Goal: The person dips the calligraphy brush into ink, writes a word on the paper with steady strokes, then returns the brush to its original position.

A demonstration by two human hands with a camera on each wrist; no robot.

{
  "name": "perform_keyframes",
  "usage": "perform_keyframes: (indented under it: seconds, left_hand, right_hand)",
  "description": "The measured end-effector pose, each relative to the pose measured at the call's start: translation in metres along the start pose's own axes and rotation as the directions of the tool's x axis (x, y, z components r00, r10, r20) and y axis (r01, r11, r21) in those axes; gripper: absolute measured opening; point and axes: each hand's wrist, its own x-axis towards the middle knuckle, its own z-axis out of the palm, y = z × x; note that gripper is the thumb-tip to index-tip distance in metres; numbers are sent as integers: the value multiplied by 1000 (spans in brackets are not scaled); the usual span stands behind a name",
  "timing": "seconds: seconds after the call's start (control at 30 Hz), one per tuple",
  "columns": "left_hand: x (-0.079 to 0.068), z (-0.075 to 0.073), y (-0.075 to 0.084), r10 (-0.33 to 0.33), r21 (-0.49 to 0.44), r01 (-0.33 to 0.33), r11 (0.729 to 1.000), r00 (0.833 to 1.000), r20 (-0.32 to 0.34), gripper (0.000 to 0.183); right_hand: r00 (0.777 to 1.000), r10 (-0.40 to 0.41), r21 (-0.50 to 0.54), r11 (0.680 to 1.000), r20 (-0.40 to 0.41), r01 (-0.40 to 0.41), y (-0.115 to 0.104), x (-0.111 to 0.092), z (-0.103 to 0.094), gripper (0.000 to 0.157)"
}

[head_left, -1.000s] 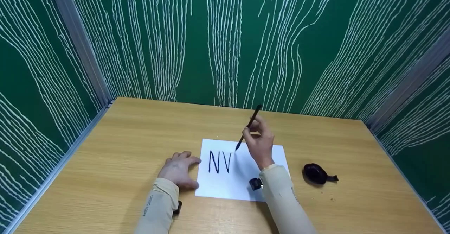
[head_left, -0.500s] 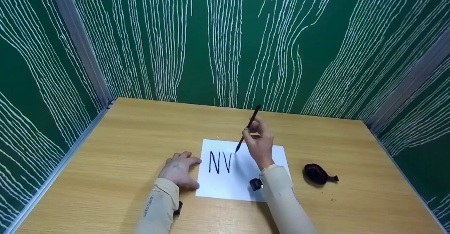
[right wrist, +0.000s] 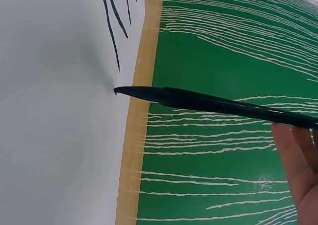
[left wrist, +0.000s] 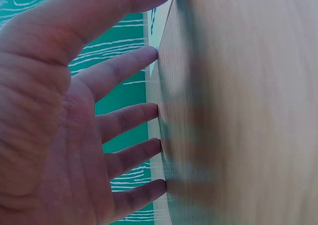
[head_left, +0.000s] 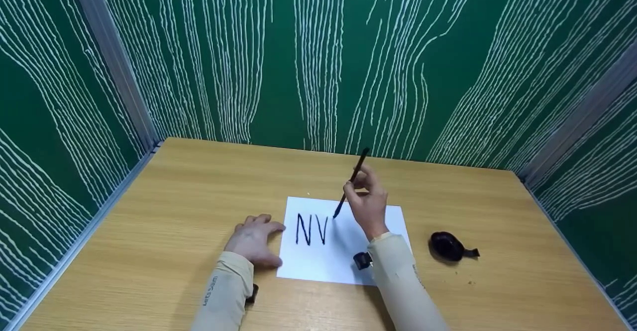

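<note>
A black paintbrush [head_left: 355,173] is pinched in my right hand [head_left: 367,202], its handle slanting up and away. In the right wrist view the pointed brush tip [right wrist: 130,91] meets the white paper [right wrist: 59,135], leaving a small dark mark. The paper [head_left: 303,264] carries the black letters N and V, and the tip stands just right of the V's top. My left hand [head_left: 253,240] rests on the table with spread fingers, thumb and index fingertip at the paper's left edge. The left wrist view shows the fingertips [left wrist: 151,108] touching the wood.
A small black dish with a short handle [head_left: 446,246], dark inside, stands on the wooden table [head_left: 209,181] to the right of the paper. Tiny dark specks lie near it. Green panels with white wavy lines [head_left: 278,72] enclose the table at the back and sides.
The brush tip has shifted slightly down toward the near side of the paper, beside the V. The left hand and the paper stay in place.
</note>
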Motion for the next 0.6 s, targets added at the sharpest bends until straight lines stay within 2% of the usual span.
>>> perform_keyframes:
  seconds: [0.2,0.6]
  left_hand:
    - [1,0,0,-6,-7,6,1000,1000,9,74]
    - [0,0,0,-21,-10,21,1000,1000,14,75]
  right_hand:
    - [1000,4,-21,1000,-1,-4,-15,0,-4,33]
    - [1000,-5,-21,1000,-15,5,-18,0,-5,34]
